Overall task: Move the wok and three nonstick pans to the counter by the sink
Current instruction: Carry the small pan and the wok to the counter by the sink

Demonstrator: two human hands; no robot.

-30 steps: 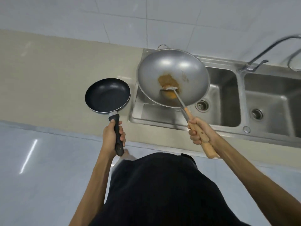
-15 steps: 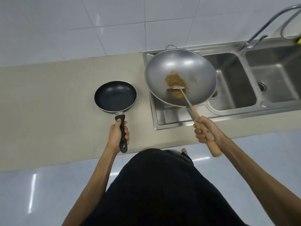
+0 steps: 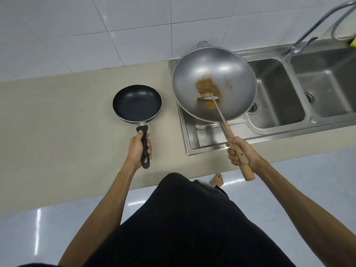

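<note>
A small black nonstick pan is low over the beige counter, left of the sink; I cannot tell whether it touches the surface. My left hand grips its black handle. A large steel wok with brown residue and a metal spatula inside is held above the sink's left drainboard. My right hand is closed around the wok's wooden handle together with the spatula's handle. Only this one nonstick pan is in view.
A stainless double-bowl sink lies to the right, with a curved tap at the back. White tiled wall behind the counter. My dark clothing fills the lower view, and a bare foot stands on the glossy floor.
The view has swung so the counter sits more level and closer. Both pans have come lower and nearer the counter, the black pan over the counter, the wok still above the drainboard.
</note>
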